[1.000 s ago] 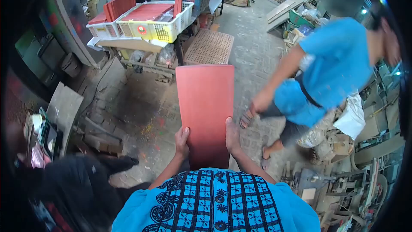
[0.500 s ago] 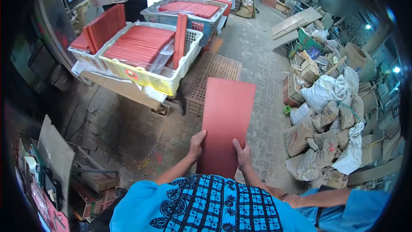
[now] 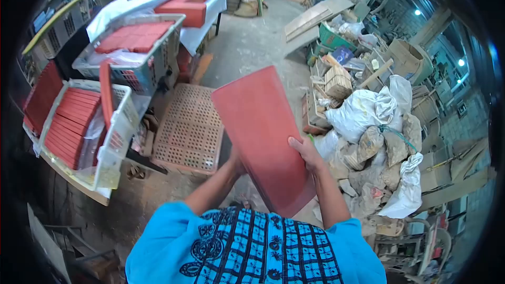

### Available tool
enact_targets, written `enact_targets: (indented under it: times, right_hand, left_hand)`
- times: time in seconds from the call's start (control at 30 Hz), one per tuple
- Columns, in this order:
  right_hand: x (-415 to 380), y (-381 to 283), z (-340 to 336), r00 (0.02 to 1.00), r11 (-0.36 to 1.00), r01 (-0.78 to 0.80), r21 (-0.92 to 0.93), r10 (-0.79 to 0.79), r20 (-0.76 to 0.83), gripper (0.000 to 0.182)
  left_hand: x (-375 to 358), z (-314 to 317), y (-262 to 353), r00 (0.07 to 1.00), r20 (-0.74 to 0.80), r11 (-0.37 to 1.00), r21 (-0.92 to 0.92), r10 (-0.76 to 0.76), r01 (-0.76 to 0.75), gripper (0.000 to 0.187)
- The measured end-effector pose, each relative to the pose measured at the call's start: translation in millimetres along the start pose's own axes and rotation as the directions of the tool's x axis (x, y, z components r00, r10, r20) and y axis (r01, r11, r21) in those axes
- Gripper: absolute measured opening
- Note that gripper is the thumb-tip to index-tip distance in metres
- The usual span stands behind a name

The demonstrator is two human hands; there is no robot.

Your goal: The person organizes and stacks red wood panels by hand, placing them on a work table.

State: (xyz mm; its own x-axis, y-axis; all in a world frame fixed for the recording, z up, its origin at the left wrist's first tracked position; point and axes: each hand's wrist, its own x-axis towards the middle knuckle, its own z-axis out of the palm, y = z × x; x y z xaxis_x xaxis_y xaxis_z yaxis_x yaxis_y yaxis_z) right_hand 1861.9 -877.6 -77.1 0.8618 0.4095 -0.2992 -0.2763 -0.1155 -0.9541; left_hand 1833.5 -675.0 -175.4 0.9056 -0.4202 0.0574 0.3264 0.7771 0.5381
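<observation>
At left, 2 baskets of red pieces: a white basket [image 3: 117,134] and a grey basket [image 3: 141,62] behind it. Then the left hand [image 3: 238,161], fingers mostly hidden behind the tilted red board [image 3: 264,137]; how far open, I cannot tell. The right hand [image 3: 309,154] grips the board's right edge, thumb on its face.

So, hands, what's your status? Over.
Right hand gripping red board, thumb on top. Left hand at its edge, partly hidden. Perforated crate on floor, ahead-left.

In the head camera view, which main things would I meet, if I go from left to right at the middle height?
White basket of red slats → perforated brown crate → red board → white sack
</observation>
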Motion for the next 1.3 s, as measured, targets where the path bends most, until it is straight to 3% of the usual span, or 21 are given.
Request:
enact_targets:
  times: [0.1,0.13,0.17,0.23,0.27,0.37,0.47,0.53,0.57,0.7,0.87,1.07,1.2,1.3]
  right_hand:
    - [30.3,11.9,-32.6,0.995,0.997,-0.058,-0.045,0.061,0.08,0.054]
    - [42.8,21.2,-51.2,0.986,0.947,-0.056,-0.316,0.103,0.133,0.054]
    - [48.7,21.4,-57.0,0.989,0.904,-0.016,-0.426,0.078,0.128,0.053]
    - [63.3,14.4,-63.1,0.991,0.783,0.08,-0.617,0.006,0.137,0.053]
    - [75.7,6.3,-71.5,0.986,0.664,0.091,-0.742,0.046,0.163,0.055]
    - [105.2,-11.1,-94.4,0.999,0.689,-0.04,-0.724,0.055,-0.003,0.058]
    - [152.8,-19.7,-122.0,0.983,0.587,0.061,-0.807,-0.177,-0.055,0.056]
    - [191.4,-23.2,-132.3,0.869,0.338,0.268,-0.902,-0.488,0.075,0.057]
    - [218.2,-29.8,-135.8,0.768,0.174,0.343,-0.923,-0.618,0.169,0.058]
    - [320.7,-99.6,-140.4,0.708,-0.073,0.406,-0.911,-0.605,0.364,0.058]
    - [438.1,-160.5,-171.0,0.689,-0.047,0.459,-0.887,-0.611,0.389,0.056]
    - [510.3,-112.9,-304.5,0.751,0.104,0.466,-0.879,-0.571,0.331,0.054]
    - [564.4,-92.9,-401.6,0.772,0.099,0.437,-0.894,-0.551,0.317,0.054]
    - [618.0,-112.4,-433.0,0.741,0.137,0.589,-0.796,-0.484,0.465,0.054]
  left_hand:
    - [74.9,-17.9,-35.9,0.983,0.113,0.979,-0.125,-0.145,0.159,0.065]
    - [93.7,-18.6,-46.3,0.974,0.131,0.965,-0.162,-0.185,0.205,0.065]
    - [106.5,-20.4,-55.8,0.968,0.116,0.95,-0.197,-0.221,0.241,0.065]
    - [132.4,-34.6,-71.3,0.962,0.055,0.931,-0.241,-0.269,0.274,0.065]
    - [145.0,-47.1,-77.4,0.954,-0.001,0.924,-0.249,-0.299,0.289,0.065]
    - [202.5,-94.7,-96.2,0.907,-0.204,0.918,-0.23,-0.369,0.322,0.065]
    - [273.3,-152.9,-97.4,0.817,-0.435,0.925,-0.158,-0.379,0.345,0.065]
    - [327.5,-191.4,-85.3,0.763,-0.545,0.931,-0.102,-0.348,0.352,0.065]
    - [355.4,-209.9,-76.5,0.737,-0.589,0.93,-0.074,-0.331,0.359,0.065]
    - [454.8,-261.3,-38.2,0.632,-0.73,0.923,0.002,-0.262,0.385,0.065]
    - [561.5,-294.7,16.1,0.563,-0.812,0.916,0.098,-0.153,0.39,0.066]
    - [666.5,-342.0,42.7,0.474,-0.879,0.933,0.123,-0.056,0.339,0.066]
    - [718.5,-360.6,49.2,0.374,-0.927,0.952,0.075,-0.044,0.297,0.066]
    - [749.2,-367.2,62.3,0.306,-0.951,0.966,0.042,-0.039,0.254,0.066]
